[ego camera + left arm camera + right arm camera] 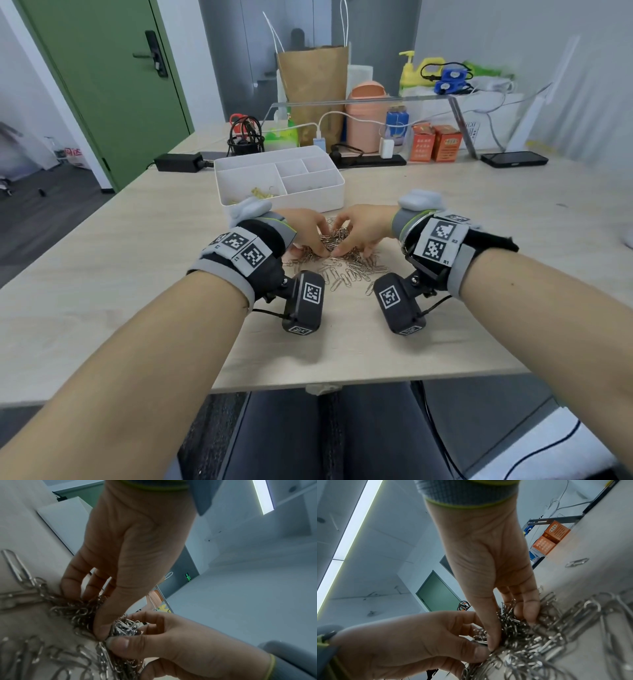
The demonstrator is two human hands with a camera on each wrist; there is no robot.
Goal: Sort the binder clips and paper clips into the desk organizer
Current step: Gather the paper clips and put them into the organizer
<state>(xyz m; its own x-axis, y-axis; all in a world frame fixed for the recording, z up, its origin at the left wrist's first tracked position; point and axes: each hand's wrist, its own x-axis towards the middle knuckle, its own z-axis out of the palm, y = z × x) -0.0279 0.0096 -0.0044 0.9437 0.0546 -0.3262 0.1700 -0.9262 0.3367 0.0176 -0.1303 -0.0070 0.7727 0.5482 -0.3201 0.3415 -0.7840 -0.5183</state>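
At frame centre, we curl both grips, left hand [306,230] and right hand [363,229], around the paper clips [346,270] heaped on the worktop [445,308]. The desk organizer [278,179] sits just above, gold binder clips [262,194] in its left compartment.

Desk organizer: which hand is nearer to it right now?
Left. The left hand gathers paper clips just in front of the desk organizer, below its near wall. The right hand works the same pile, slightly further right, past the organizer's near corner.
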